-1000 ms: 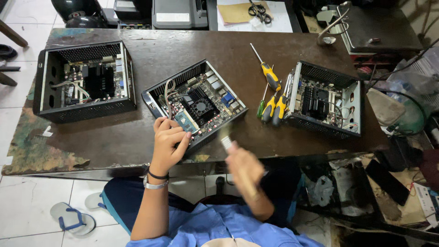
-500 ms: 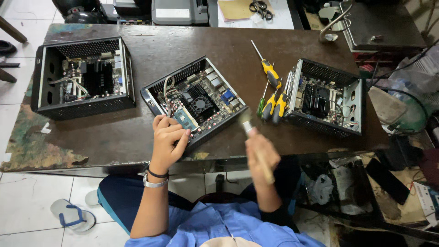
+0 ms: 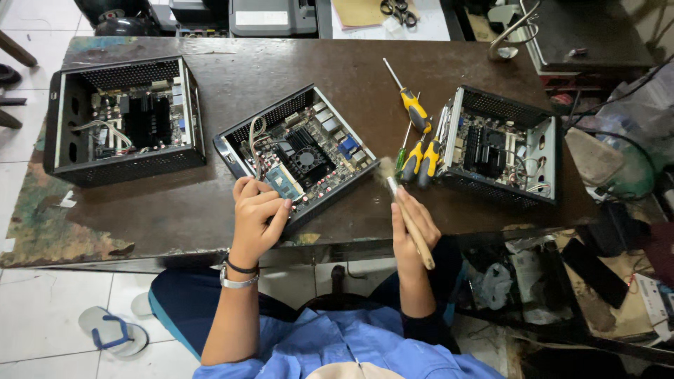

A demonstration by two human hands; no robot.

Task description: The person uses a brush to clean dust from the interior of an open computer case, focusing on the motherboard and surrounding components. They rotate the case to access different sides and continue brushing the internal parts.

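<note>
Three open black computer cases sit on a dark brown table [image 3: 281, 63]. The middle case [image 3: 298, 151] lies at an angle right in front of me. My left hand [image 3: 256, 214] rests on its near corner, with the fingers on a small green memory module [image 3: 283, 184]. My right hand [image 3: 414, 228] holds a wooden-handled paintbrush [image 3: 407, 214]. Its bristles point up toward the right edge of the middle case, just short of it.
Another open case [image 3: 123, 119] stands at the left and a third [image 3: 502, 144] at the right. Several yellow-handled screwdrivers [image 3: 418, 133] lie between the middle and right cases. Cluttered boxes and bags [image 3: 597, 267] fill the floor at right. A sandal [image 3: 112, 330] lies below left.
My right hand has lifted the brush from below the table edge up to the middle case's right side. My left hand has stayed on the case's near corner.
</note>
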